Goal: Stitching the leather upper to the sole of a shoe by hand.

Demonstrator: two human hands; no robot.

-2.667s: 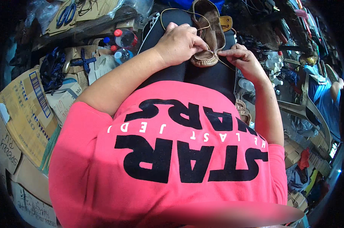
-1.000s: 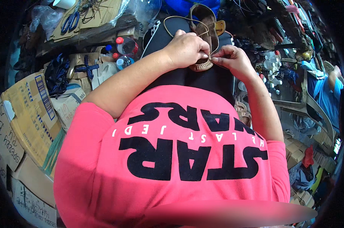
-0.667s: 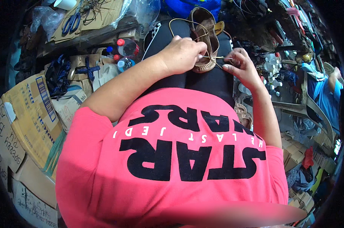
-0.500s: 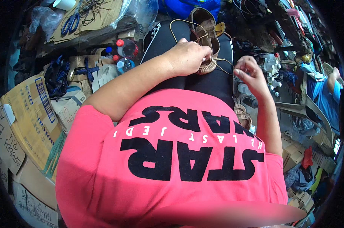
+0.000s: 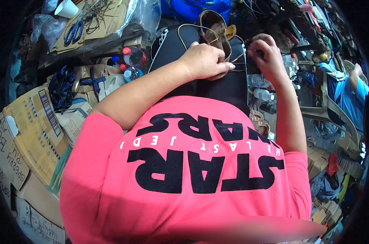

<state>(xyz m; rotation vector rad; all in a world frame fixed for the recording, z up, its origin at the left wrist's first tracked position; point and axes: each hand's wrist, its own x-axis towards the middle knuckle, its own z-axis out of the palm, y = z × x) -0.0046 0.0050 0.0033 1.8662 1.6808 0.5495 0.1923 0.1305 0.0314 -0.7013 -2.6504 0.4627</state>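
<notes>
A brown moccasin-style shoe [image 5: 224, 38] lies lengthwise on my dark-trousered lap, its heel end away from me. My left hand [image 5: 206, 61] is closed over the toe end and hides most of it. From the shoe, a thin tan lace [image 5: 179, 34] loops out to the left, and thin strands stretch right from beside my left thumb. Raised to the right of the shoe, my right hand [image 5: 268, 55] has its fingers curled in toward the thumb. Whatever it pinches is too small to make out.
Bottles with red caps [image 5: 134, 56] stand left of my legs, near blue-handled scissors [image 5: 73, 32] on cardboard. Cardboard boxes [image 5: 29, 130] are stacked at the left. Clear bottles [image 5: 262, 94] and a chair [image 5: 339, 114] are on the right, where another person's arm [image 5: 356, 75] shows.
My right hand has moved up and slightly left, its fingers curling further. My left hand has shifted over the toe, covering more of it, with its thumb now pointing right.
</notes>
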